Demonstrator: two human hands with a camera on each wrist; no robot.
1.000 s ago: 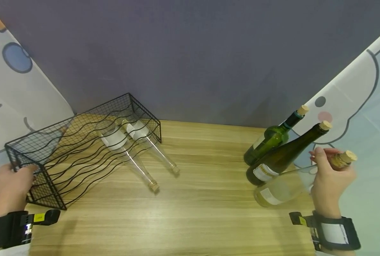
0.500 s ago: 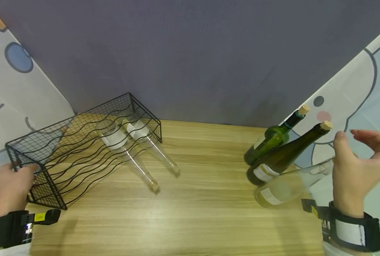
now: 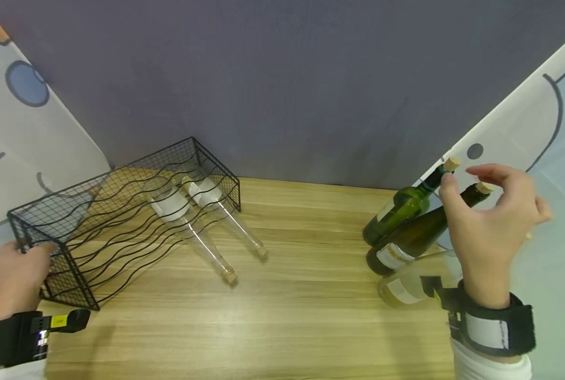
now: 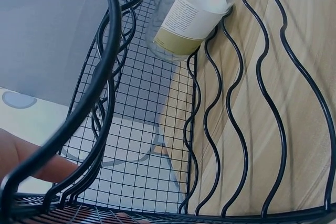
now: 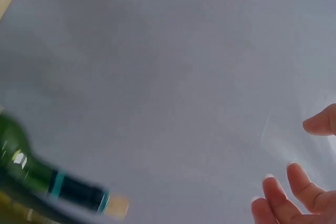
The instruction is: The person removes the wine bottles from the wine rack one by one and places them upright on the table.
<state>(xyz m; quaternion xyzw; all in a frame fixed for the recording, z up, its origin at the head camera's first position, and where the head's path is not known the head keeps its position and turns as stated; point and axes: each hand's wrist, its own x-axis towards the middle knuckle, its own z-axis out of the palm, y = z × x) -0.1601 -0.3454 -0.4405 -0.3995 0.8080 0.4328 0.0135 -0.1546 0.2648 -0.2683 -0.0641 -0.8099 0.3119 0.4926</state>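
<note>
At the left end of the black wire wine rack, my left hand grips its mesh side; in the left wrist view a finger curls by the wavy wires. Two clear corked bottles lie in the rack: one nearer, one farther. My right hand is above the upright bottles at right, thumb and fingers apart, holding nothing. Beside it are a green bottle and a dark olive bottle. A clear bottle is partly hidden behind the hand and wrist.
The wooden table lies under everything. A grey wall closes off the back. White sheets with cartoon prints, one at left and one at right, flank the table.
My right hand let go of the clear bottle's neck, moved right, then swung back left and up over the dark olive bottle. My left hand and the rack stay put.
</note>
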